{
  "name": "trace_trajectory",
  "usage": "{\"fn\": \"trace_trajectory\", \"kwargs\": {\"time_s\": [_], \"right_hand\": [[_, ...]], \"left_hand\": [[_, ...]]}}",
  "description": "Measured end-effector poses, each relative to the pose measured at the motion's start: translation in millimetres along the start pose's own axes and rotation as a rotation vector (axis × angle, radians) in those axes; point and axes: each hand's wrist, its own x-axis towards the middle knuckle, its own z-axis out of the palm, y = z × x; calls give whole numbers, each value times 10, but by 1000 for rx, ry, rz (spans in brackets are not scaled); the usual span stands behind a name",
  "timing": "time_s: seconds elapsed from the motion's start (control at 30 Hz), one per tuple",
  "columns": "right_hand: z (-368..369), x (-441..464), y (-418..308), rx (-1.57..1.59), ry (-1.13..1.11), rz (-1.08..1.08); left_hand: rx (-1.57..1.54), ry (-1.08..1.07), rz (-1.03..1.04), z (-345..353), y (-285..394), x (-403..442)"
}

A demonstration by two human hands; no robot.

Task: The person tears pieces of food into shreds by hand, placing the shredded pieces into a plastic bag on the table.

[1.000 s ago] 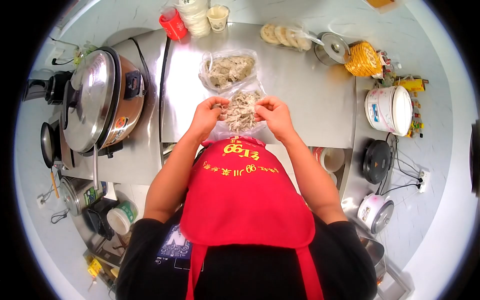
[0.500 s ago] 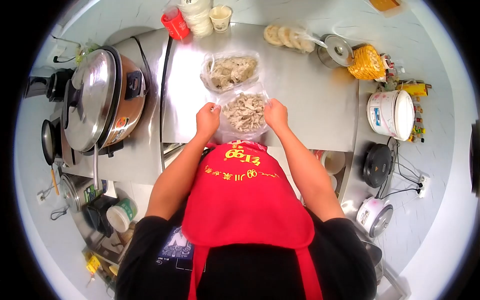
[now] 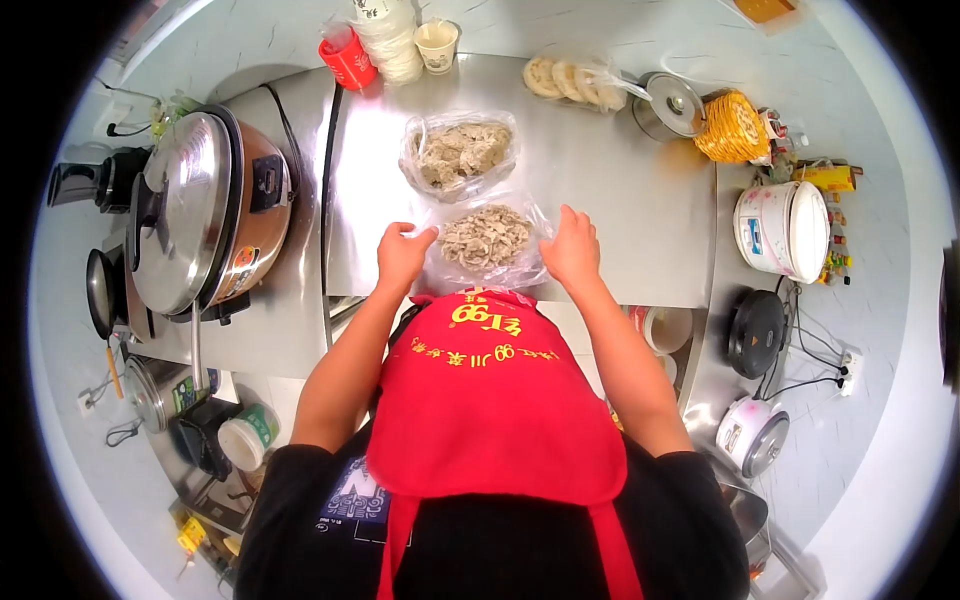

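A clear plastic bag (image 3: 535, 265) with a mound of greyish-brown meat strips (image 3: 487, 238) lies spread on the steel counter in front of me. My left hand (image 3: 402, 258) is at its left edge, thumb and fingers apart. On the other side, my right hand (image 3: 573, 248) is beside the bag's right edge with the index finger raised and the thumb toward the plastic. Whether either thumb still touches the bag I cannot tell. Just behind sits a second clear bag holding a larger lump of similar meat (image 3: 462, 155).
A large lidded cooker (image 3: 190, 210) stands left. Along the back are a red cup (image 3: 347, 60), stacked white containers (image 3: 390, 45), a paper cup (image 3: 436, 45), bagged round flatbreads (image 3: 572, 82) and a lidded metal pot (image 3: 668, 105). A white rice cooker (image 3: 780, 230) is at right.
Both hands have moved outward and come off the bag's edges they were pinching. The bag has settled and its meat strips lie in a more compact mound.
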Motion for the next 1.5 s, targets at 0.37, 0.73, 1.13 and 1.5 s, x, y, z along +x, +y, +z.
{"fn": "trace_trajectory", "kwargs": {"time_s": [0.37, 0.73, 1.13, 1.5], "right_hand": [[-15, 7, -415, 167, -630, -77], [-113, -41, -504, 456, -173, -142], [-719, 171, -686, 1237, -716, 269], [-700, 227, -747, 1235, -694, 315]], "left_hand": [[-59, -431, -16, 546, 120, 166], [-737, -784, -230, 52, 566, -153], [-521, -624, 116, -147, 969, -485], [-397, -607, 152, -99, 938, -533]]}}
